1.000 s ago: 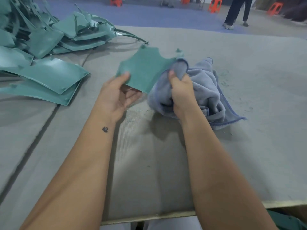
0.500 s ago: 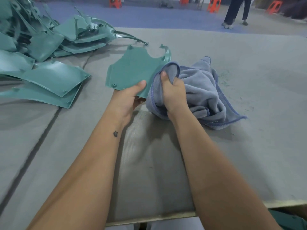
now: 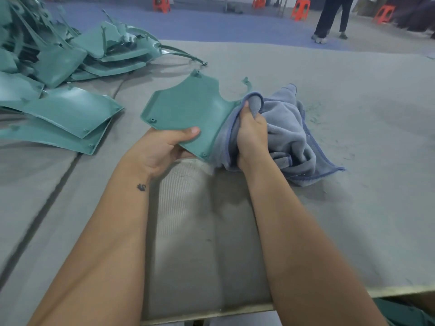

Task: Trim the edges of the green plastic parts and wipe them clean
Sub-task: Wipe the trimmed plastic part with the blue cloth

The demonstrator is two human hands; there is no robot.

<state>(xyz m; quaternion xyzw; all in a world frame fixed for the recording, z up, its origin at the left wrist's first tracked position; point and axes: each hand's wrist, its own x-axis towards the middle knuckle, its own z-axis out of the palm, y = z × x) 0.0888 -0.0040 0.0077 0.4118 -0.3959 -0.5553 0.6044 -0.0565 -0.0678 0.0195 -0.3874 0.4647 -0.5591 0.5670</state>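
The wiping step appears to be in hand: a flat green moulded plastic part point(image 3: 188, 109) is pinched above the grey bench point(image 3: 353, 208) by the left hand point(image 3: 164, 147), its right edge (partly hidden) wrapped in a bunched grey-blue cloth point(image 3: 287, 128) gripped by the right hand point(image 3: 251, 135), and a drag along that edge is probably called for next.

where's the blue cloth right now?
Head view, right of centre on the grey table: the blue cloth is bunched in the right hand, its edge wrapped over the right side of the held green part.
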